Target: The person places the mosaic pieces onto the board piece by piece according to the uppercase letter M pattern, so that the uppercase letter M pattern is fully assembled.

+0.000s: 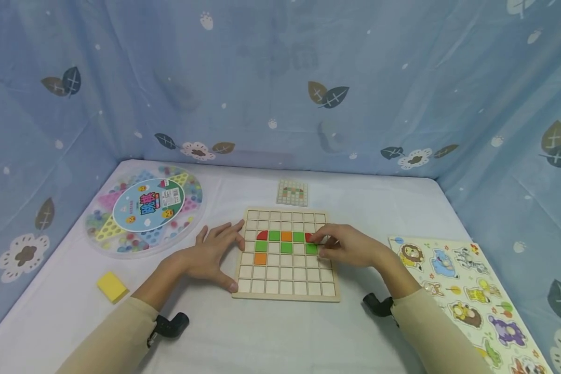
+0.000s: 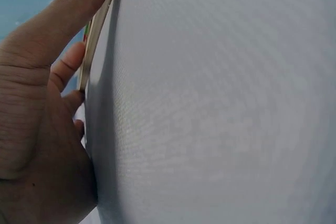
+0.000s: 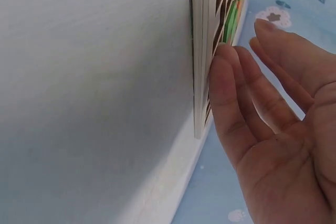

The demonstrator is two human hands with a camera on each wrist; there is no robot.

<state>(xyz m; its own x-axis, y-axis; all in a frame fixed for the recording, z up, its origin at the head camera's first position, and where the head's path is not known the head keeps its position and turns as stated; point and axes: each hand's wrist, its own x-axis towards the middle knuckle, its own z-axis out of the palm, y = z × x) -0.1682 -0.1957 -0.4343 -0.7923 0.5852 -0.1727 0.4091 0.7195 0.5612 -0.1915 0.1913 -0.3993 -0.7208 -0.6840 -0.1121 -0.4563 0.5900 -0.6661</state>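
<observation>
A wooden grid board (image 1: 286,297) lies on the white table, several coloured tiles in its cells. Its upper row runs from a rounded red tile (image 1: 262,236) past green tiles and an orange tile (image 1: 286,236) to a second red tile (image 1: 308,237). More green tiles lie below, with an orange tile (image 1: 260,258) at the left. Spread fingers of my left hand (image 1: 210,257) touch the board's left edge, thumb near the front corner. Over the right side, my right hand (image 1: 350,244) has its fingertips at the second red tile, partly covering it; the right wrist view shows thumb and fingers apart.
A small pattern card (image 1: 292,192) lies behind the board. At the back left is a round marble game case (image 1: 145,249), with a yellow block (image 1: 112,287) in front of it. An animal puzzle board (image 1: 463,291) lies at the right. Patterned curtains (image 1: 280,78) enclose the table.
</observation>
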